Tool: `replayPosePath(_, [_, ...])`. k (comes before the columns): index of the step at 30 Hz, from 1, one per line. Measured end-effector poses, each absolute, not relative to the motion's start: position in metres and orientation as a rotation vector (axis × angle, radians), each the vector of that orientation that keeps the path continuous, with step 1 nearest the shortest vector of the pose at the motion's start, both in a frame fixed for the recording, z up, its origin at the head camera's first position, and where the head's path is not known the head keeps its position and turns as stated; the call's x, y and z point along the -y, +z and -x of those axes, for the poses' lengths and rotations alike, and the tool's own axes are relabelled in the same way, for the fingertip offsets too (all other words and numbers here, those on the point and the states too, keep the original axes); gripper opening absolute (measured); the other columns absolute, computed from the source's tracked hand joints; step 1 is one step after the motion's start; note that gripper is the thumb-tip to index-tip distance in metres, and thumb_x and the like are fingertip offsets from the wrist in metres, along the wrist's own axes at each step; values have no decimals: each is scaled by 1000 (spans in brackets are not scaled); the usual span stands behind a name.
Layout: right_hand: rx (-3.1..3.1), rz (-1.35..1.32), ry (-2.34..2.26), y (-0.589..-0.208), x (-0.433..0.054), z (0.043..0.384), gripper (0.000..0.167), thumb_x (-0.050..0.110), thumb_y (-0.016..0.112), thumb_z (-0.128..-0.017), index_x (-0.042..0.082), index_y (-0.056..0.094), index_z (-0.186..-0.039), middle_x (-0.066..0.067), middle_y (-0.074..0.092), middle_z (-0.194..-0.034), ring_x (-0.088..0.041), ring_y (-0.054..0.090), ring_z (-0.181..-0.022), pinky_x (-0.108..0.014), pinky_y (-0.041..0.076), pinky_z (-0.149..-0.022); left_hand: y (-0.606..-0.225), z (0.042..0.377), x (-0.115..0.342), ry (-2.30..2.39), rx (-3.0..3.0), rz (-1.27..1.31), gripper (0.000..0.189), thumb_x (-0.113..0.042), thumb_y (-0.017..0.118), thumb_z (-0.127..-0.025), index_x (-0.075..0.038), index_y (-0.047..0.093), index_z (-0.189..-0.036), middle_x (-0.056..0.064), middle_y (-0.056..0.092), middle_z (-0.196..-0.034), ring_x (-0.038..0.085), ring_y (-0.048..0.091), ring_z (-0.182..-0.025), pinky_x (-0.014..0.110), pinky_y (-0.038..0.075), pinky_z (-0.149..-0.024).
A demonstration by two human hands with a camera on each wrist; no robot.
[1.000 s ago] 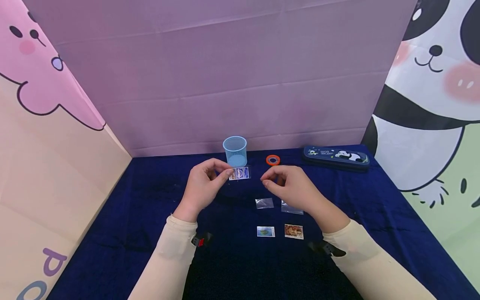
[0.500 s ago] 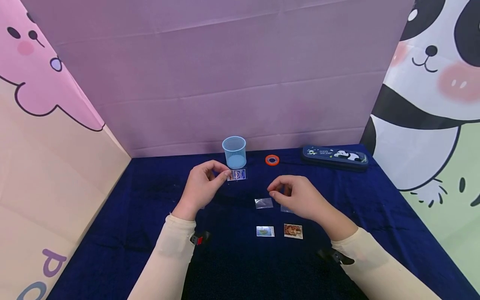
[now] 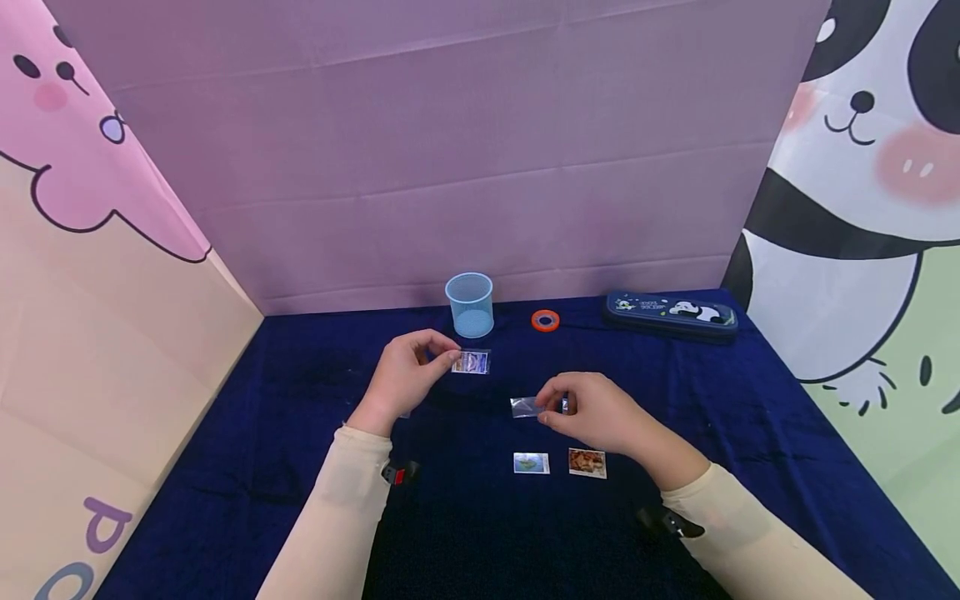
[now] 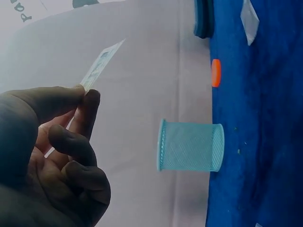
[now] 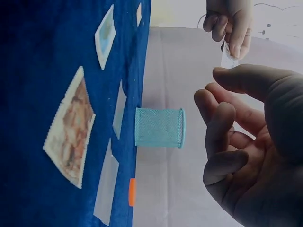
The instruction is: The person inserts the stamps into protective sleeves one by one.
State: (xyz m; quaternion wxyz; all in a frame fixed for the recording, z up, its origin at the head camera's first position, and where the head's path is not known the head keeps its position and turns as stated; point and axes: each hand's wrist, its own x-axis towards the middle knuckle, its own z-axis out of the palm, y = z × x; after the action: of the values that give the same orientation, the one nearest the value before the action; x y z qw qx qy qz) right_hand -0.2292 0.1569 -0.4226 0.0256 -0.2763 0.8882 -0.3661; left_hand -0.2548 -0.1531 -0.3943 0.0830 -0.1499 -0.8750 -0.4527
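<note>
My left hand [image 3: 405, 375] pinches a stamp in a clear sleeve [image 3: 471, 362] by its left edge, between thumb and fingertips. In the left wrist view that sleeved stamp [image 4: 101, 64] is held up in the air. My right hand [image 3: 596, 412] hovers to the right with loosely bent fingers; the right wrist view shows nothing between thumb and fingertips. Below it lie a clear sleeve [image 3: 523, 407] and a second clear sleeve [image 5: 106, 184], mostly hidden by the hand in the head view. Nearer me rest a blue-green stamp [image 3: 531, 463] and a brown stamp [image 3: 587, 463].
A light blue mesh cup [image 3: 470, 307] stands at the back of the dark blue cloth [image 3: 300, 400]. Right of it are an orange-red tape roll [image 3: 545, 321] and a navy pencil case [image 3: 671, 317] with a panda. A mauve curtain [image 3: 465, 167] closes off the back.
My right hand has come down and toward me, over the clear sleeves. The left hand keeps its pinch on the sleeved stamp, which has lowered slightly toward me.
</note>
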Motion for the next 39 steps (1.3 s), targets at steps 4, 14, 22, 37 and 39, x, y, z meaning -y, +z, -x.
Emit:
replayPosePath(4, [-2710, 867, -1061, -428, -157, 229, 15, 22, 80, -93, 22, 75, -108, 10, 66, -93, -11, 57, -60, -29, 47, -52, -399, 258, 155, -1336, 2662, 434, 8, -30, 71, -103, -24, 77, -102, -4, 68, -88, 21, 51, -65, 32, 42, -50])
replayPosePath(14, [-2652, 885, -957, -437, -153, 228, 22, 21, 81, -92, 13, 75, -111, 11, 66, -91, -8, 59, -62, -27, 49, -57, -411, 262, 156, -1356, 2746, 376, 8, -28, 72, -102, -23, 78, -101, 1, 67, -94, 25, 52, -68, 35, 45, -55])
replayPosePath(22, [-2711, 926, -734, -446, -146, 226, 24, 27, 87, -87, 20, 76, -107, 15, 67, -87, -8, 60, -74, -33, 49, -68, -432, 273, 159, -1339, 2881, 393, 5, -26, 74, -101, -21, 76, -102, -2, 68, -95, 21, 59, -85, 37, 50, -76])
replayPosePath(37, [-2715, 871, -683, -451, -142, 225, 24, 25, 89, -83, 22, 76, -103, 13, 65, -87, -12, 58, -82, -37, 49, -74, -448, 279, 164, -1330, 3008, 385, 6, -21, 76, -99, -15, 76, -100, -3, 72, -89, 19, 64, -84, 39, 51, -83])
replayPosePath(39, [-2711, 863, -682, -452, -141, 225, 25, 25, 90, -82, 21, 76, -103, 13, 65, -86, -10, 57, -81, -35, 49, -72, -450, 279, 165, -1341, 3020, 383, 8, -21, 77, -98, -14, 76, -100, -2, 72, -89, 20, 64, -85, 39, 51, -83])
